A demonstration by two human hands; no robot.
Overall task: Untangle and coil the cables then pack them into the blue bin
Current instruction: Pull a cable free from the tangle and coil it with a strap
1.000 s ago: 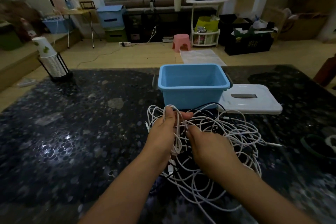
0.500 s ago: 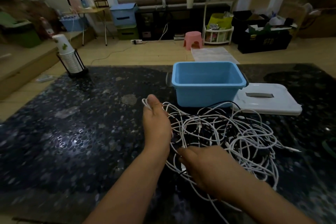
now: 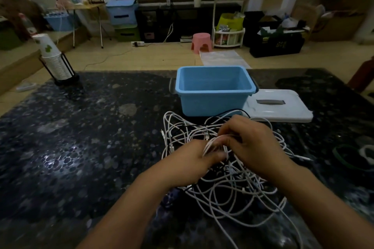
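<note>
Cables (image 3: 228, 180): one knotted heap of white cords, with a few dark strands mixed in, on the near middle of the dark speckled table (image 3: 81, 147), just near of the blue bin (image 3: 212, 103). Gripped at the top of the heap by both hands. Left hand (image 3: 190, 159) curled around a bunch of white loops, knuckles up. Right hand (image 3: 253, 143) just right of it, fingers bent and pinching strands of the same bunch, pulling toward the far right by the look of it. Hands nearly touching over the knot.

Outward from there: loose loops spilling left, right and toward the near edge. Blue bin upright and open, nothing visible inside. White lid (image 3: 283, 107) flat on the table, touching the bin's right side. Stack of paper cups (image 3: 54, 60) in a black wire holder at the far left corner.

Progress, judged from the layout: early. No cable freed, none coiled, none packed. Left to do: separating each cord, winding each, placing all in the bin.
</note>
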